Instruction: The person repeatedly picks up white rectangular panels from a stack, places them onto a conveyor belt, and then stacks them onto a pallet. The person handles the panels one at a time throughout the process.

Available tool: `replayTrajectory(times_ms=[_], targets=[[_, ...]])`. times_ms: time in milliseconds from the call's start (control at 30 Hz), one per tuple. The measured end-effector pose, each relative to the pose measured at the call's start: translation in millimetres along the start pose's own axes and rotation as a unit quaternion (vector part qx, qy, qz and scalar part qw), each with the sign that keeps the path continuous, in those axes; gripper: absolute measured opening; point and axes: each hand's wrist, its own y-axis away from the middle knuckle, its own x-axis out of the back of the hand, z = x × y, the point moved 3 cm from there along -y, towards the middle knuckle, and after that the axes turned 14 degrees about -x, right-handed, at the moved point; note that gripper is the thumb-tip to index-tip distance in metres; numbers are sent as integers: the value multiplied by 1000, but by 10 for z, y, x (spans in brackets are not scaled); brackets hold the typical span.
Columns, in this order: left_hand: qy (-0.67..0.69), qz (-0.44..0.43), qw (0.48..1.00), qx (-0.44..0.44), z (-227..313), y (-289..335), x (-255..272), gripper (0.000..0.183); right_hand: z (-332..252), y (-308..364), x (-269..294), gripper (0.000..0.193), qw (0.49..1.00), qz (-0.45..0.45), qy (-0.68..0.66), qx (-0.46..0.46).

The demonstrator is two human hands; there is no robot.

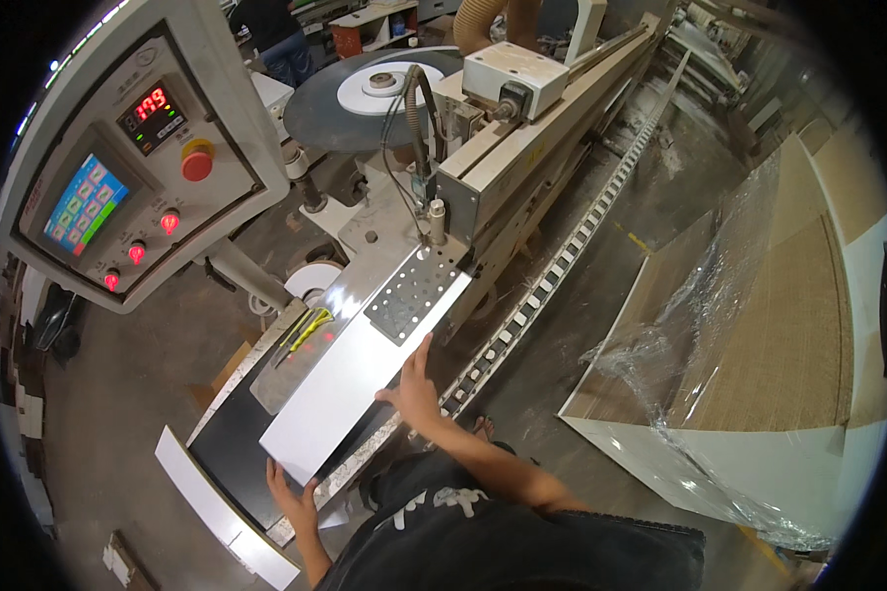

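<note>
A long white board (350,399) lies aslant on the machine's infeed table, its far end beside a perforated metal plate (414,295). My left hand (294,504) is at the board's near end, fingers and thumb spread around the corner and touching it. Farther up, my right hand (416,396) rests against the long right edge with its fingers stretched out and the thumb apart. Neither hand wraps around the board. Yellow-handled scissors (308,331) lie on the metal surface left of the board.
A control panel (138,167) with lit screen, knobs and red stop button stands at the left. Behind are a large dark disc (315,103) and the machine's long beam (522,143). A roller track (562,261) runs along the right, near a plastic-wrapped stack (749,335). Another person (276,44) stands far off.
</note>
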Motion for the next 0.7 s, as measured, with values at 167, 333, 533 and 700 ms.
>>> replayTrajectory(times_ms=[167, 333, 533, 700], targets=[[-58, -13, 994, -89, 264, -313, -379, 89, 178, -413, 401, 118, 1000, 17, -1, 9], [-98, 5, 991, -94, 411, -488, -739, 90, 299, -766, 701, 113, 999, 40, 25, 15], [-140, 5, 981, -137, 734, -844, -1138, 87, 757, -1230, 879, 113, 993, 4, -109, -43], [-155, -12, 980, -125, 917, -993, -1444, 85, 159, -231, 725, 97, 898, -236, -342, -146]])
